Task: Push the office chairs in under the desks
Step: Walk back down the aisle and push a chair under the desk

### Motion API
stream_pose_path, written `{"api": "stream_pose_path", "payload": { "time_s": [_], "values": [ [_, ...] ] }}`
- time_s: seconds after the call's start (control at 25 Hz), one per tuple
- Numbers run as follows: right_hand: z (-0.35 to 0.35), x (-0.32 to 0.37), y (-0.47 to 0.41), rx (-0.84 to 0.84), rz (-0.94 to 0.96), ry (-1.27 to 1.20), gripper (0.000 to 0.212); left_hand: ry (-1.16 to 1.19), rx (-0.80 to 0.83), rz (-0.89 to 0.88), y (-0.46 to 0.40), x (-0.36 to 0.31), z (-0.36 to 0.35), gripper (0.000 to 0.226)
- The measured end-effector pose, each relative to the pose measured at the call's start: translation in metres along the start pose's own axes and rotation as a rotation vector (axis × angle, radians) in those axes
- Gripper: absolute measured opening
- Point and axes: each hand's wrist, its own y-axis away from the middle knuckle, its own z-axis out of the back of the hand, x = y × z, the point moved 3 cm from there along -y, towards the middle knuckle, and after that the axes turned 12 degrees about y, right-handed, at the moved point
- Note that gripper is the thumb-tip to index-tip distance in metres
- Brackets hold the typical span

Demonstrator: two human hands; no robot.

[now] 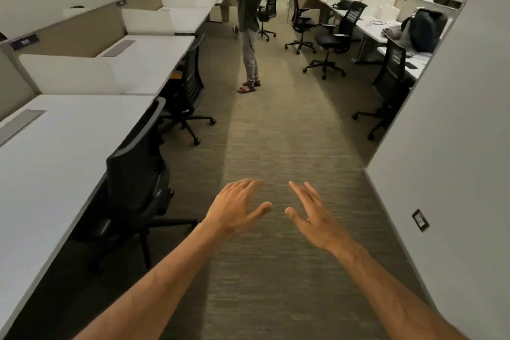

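My left hand (237, 205) and my right hand (314, 214) reach forward over the carpet aisle, fingers spread, holding nothing. To my left a black office chair (138, 171) sits tucked against the near white desk (55, 152). A second black chair (191, 83) is tucked at the desk beyond (146, 61). On the right, two black chairs (335, 36) (300, 22) stand out in the aisle, away from the right-hand desk (367, 26). Another chair (389, 83) stands close to that desk, partly hidden by the wall.
A person (249, 22) stands in the middle of the aisle ahead with arms raised. A further chair (270, 7) stands behind them. A grey wall (441, 146) with a socket closes my right side. Bags lie on the right desk (422, 29).
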Motion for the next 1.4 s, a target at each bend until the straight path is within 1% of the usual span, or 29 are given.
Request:
{"api": "stream_pose_path", "payload": {
  "time_s": [0.12, 0.2, 0.28, 0.4, 0.68, 0.88, 1.08, 1.24, 1.4],
  "values": [
    [0.004, -0.027, -0.060, 0.002, -0.025, 0.009, 0.076, 0.009, 0.049, -0.018, -0.061, 0.026, -0.002, 0.074],
    [0.005, -0.050, -0.102, -0.003, -0.036, 0.019, 0.076, 0.000, 0.069, -0.021, -0.105, 0.043, -0.010, 0.075],
    [0.009, -0.071, -0.145, -0.011, -0.022, 0.020, 0.078, -0.006, 0.060, -0.017, -0.149, 0.058, -0.014, 0.075],
    [0.023, -0.111, -0.214, -0.070, -0.002, 0.013, 0.077, -0.028, 0.042, -0.020, -0.225, 0.073, -0.017, 0.074],
    [0.067, -0.186, -0.359, -0.057, 0.045, 0.036, 0.078, 0.055, -0.029, 0.062, -0.384, 0.106, -0.017, 0.078],
    [0.076, -0.226, -0.435, -0.009, 0.065, 0.044, 0.080, 0.069, 0.021, 0.082, -0.465, 0.130, -0.032, 0.080],
    [0.071, -0.266, -0.531, 0.008, 0.025, 0.019, 0.070, 0.072, 0.044, 0.092, -0.566, 0.177, -0.039, 0.077],
    [0.064, -0.300, -0.625, 0.011, 0.019, 0.028, 0.077, 0.080, 0.057, 0.064, -0.659, 0.227, -0.041, 0.076],
    [0.067, -0.329, -0.726, -0.005, -0.052, -0.026, 0.082, 0.092, 0.077, 0.054, -0.752, 0.279, -0.022, 0.077]
  ]
}}
